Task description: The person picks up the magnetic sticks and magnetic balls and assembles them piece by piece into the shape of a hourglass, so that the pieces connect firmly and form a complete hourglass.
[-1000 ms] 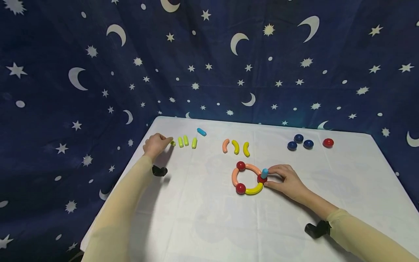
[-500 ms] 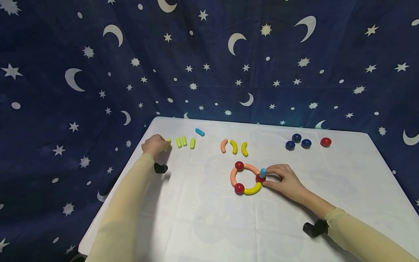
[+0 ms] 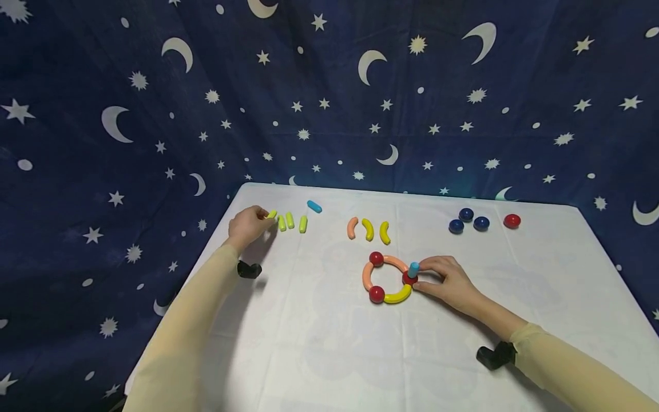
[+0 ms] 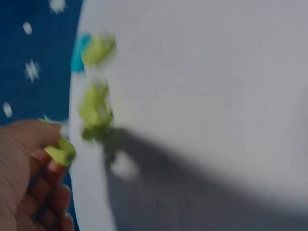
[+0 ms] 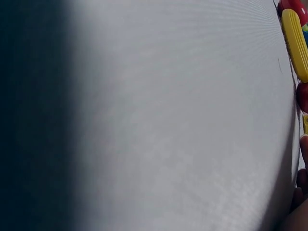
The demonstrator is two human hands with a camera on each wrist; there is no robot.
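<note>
My left hand [image 3: 248,226] pinches a lime-green rod [image 3: 271,214] between thumb and fingers, at the far left of the table; the left wrist view shows the rod [image 4: 61,153] lifted in the fingertips. Three more green rods, one of them [image 3: 303,224], lie just right of it. A ring of curved sticks and red balls lies mid-table, with a yellow curved stick [image 3: 398,295] on its near side. On the ring's right ball [image 3: 408,278] a light-blue rod [image 3: 413,269] stands upright. My right hand [image 3: 453,285] holds that ball from the right, thumb in front.
A blue rod [image 3: 314,206] lies behind the green ones. Back centre are a pink curved stick [image 3: 352,228] and two yellow ones [image 3: 368,229]. Three dark-blue balls [image 3: 465,215] and a red ball [image 3: 512,221] sit back right. A starry curtain [image 3: 329,91] hangs behind the table.
The left hand has turned the green rod in its fingertips and raised it slightly, a little to the right. The right hand and the ring stay where they were.
</note>
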